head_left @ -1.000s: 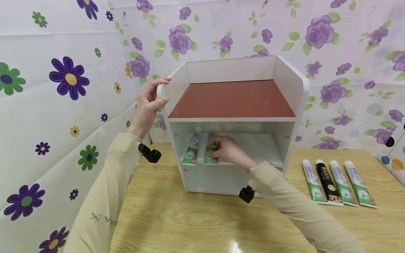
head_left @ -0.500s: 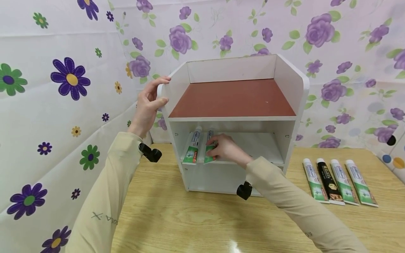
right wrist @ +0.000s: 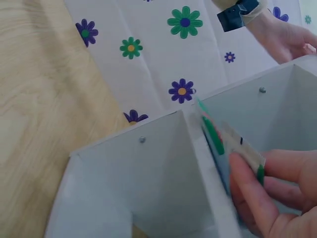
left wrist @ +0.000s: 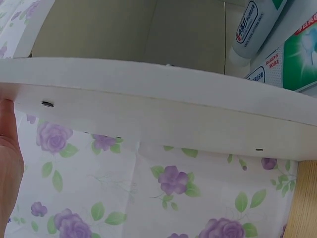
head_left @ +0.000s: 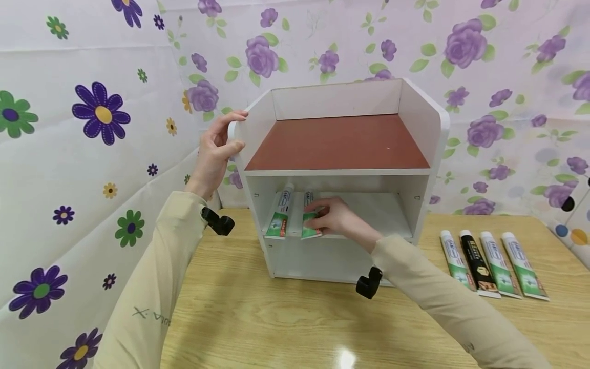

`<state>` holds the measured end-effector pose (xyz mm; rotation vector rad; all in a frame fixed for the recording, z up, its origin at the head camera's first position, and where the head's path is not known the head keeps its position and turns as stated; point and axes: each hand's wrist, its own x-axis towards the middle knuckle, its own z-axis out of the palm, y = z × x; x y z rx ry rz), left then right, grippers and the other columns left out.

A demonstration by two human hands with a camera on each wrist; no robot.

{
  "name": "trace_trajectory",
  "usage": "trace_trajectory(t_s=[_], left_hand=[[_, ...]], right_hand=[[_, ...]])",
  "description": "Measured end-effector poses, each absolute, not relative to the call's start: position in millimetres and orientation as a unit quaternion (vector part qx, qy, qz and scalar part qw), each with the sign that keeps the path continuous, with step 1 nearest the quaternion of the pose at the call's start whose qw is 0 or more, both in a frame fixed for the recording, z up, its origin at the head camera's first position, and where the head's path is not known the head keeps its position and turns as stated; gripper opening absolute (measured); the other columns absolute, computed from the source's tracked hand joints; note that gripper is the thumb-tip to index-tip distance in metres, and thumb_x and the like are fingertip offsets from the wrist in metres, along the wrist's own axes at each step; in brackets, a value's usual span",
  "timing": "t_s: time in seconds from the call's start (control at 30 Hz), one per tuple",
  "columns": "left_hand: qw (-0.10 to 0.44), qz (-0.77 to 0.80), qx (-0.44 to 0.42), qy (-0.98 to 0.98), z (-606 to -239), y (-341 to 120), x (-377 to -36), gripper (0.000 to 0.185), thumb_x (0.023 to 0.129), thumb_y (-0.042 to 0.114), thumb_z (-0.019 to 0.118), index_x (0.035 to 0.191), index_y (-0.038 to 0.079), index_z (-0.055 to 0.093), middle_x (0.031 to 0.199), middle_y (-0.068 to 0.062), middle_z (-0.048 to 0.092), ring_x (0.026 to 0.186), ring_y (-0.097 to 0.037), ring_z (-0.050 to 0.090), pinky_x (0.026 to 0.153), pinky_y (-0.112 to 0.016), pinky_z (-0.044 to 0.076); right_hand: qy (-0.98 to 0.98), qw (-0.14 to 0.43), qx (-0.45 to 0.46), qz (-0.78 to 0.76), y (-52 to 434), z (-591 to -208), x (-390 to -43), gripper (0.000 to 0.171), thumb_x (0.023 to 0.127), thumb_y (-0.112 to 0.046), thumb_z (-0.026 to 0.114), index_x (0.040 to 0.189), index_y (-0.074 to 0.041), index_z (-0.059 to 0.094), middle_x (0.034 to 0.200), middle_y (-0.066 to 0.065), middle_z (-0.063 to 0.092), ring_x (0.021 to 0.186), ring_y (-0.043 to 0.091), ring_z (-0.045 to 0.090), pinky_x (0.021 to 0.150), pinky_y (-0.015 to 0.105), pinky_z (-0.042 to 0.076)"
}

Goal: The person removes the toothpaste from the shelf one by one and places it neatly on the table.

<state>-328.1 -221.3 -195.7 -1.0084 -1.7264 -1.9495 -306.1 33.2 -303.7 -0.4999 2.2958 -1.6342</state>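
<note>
Your left hand [head_left: 216,151] sits at the upper left of the rack [head_left: 341,179], thumb and fingers curled round the front edge of its left side wall. That grip looks meant to steady the light rack while the other hand works inside it. In the left wrist view only the edge of the palm [left wrist: 9,163] shows, pressed against the white board.

Your right hand [head_left: 333,219] reaches into the middle shelf [head_left: 382,212], centre of the head view. Its fingers [head_left: 318,215] pinch the second tube [head_left: 310,221], which lies on that shelf with its cap toward the back and its green end at the front lip. Just left of it lies the first tube [head_left: 279,215], laid the same way, so the 2 sit side by side at the shelf's left end. The right wrist view shows the fingers [right wrist: 262,193] closed over the tube's flat end.

At the right of the frame, 4 more tubes [head_left: 490,264] lie in a row on the table [head_left: 286,318], well apart from the rack; 1 is black, 3 white and green. The red top shelf [head_left: 341,143] overhangs the opening, so your hand has to go in low from the front. The rack's right wall stands between the middle shelf and the row. Flowered cloth [head_left: 83,154] hangs behind and at the left.
</note>
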Motion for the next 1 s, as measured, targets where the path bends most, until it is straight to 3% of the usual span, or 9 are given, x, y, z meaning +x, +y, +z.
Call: trace_trajectory(t_s=[0.43, 0.7, 1.0], left_hand=[[0.173, -0.686, -0.354, -0.612, -197.6, -220.1, -327.8, 0.042, 0.077, -0.016, 0.049, 0.111, 0.007, 0.060, 0.131, -0.012, 0.041, 0.115, -0.027, 0.036, 0.080, -0.032, 0.037], [0.172, -0.689, -0.352, -0.610, -195.9, -219.4, -328.5, 0.042, 0.077, -0.016, 0.049, 0.110, 0.007, 0.059, 0.132, -0.012, 0.041, 0.116, -0.026, 0.036, 0.081, -0.032, 0.037], [0.179, -0.688, -0.360, -0.604, -196.7, -220.3, -329.4, 0.042, 0.076, -0.017, 0.048, 0.109, 0.007, 0.060, 0.131, -0.014, 0.041, 0.116, -0.027, 0.036, 0.081, -0.032, 0.037]], right_hand=[[0.751, 0.159, -0.230, -0.598, 67.7, -314.3, -300.1, 0.044, 0.079, -0.019, 0.071, 0.120, -0.011, 0.059, 0.104, 0.014, 0.055, 0.078, 0.026, 0.057, 0.068, 0.037, 0.048], [0.752, 0.196, -0.260, -0.573, 91.0, -317.8, -293.8, 0.047, 0.076, -0.025, 0.073, 0.120, -0.015, 0.060, 0.106, 0.012, 0.059, 0.081, 0.030, 0.058, 0.067, 0.040, 0.048], [0.745, 0.235, -0.301, -0.547, 112.5, -318.0, -288.9, 0.042, 0.075, -0.018, 0.074, 0.116, -0.016, 0.063, 0.101, 0.015, 0.061, 0.079, 0.028, 0.058, 0.063, 0.037, 0.048]])
